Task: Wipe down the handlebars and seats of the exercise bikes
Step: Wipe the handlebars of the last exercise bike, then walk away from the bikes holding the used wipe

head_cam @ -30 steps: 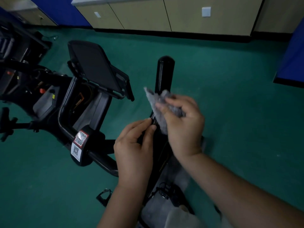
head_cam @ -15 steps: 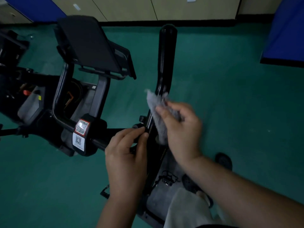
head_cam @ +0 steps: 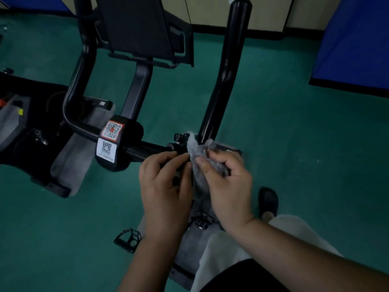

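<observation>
Two bare forearms enter from six and five o'clock, no sleeves, watch or rings visible on the left hand [head_cam: 166, 186] or right hand [head_cam: 228, 186]. The person wears pale cream trousers [head_cam: 223, 249], a black top's hem [head_cam: 248, 277], and a black shoe [head_cam: 268, 200] at four o'clock.

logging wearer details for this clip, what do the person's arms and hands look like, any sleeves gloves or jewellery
Both forearms are bare up to the frame edge, with no sleeves in view. The left hand and right hand wear no gloves, and no rings, watch or wristband show. Nails look short and plain. Below the arms, light-coloured trousers and a dark shoe show.
</observation>
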{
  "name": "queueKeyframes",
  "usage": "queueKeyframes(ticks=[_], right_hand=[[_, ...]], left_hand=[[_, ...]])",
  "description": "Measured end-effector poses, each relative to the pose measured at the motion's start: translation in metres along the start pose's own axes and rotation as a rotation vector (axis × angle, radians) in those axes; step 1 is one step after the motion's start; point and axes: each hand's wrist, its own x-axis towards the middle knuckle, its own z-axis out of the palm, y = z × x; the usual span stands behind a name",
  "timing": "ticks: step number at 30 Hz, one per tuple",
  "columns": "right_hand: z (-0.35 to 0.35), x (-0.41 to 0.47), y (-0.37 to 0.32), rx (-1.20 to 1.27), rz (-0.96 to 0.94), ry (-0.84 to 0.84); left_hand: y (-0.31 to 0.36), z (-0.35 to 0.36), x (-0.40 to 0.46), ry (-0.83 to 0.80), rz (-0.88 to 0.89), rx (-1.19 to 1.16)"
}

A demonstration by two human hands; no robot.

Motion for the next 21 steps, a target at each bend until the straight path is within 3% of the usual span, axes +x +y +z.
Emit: queueKeyframes(ticks=[7, 9, 13, 21], right_hand=[[0.007, 0.054, -0.023, 0.095, 0.028, 0.118], [0.0, 0.049, -0.019, -0.034, 0.001, 0.041], [-0.044, 0.04, -0.011, -0.201, 0.088, -0.271], [-0.151, 0.136, -0.015, -0.413, 0.107, -0.277]], left_hand=[[-0.004, 0.01, -0.003, 0.04, 0.027, 0.02], [0.0, 0.013, -0.01, 0.048, 0.051, 0.028], [0.017, 0.029, -0.03, -0.019, 0.202, 0.021], [0.073, 0.095, -0.027, -0.15, 0.191, 0.135]])
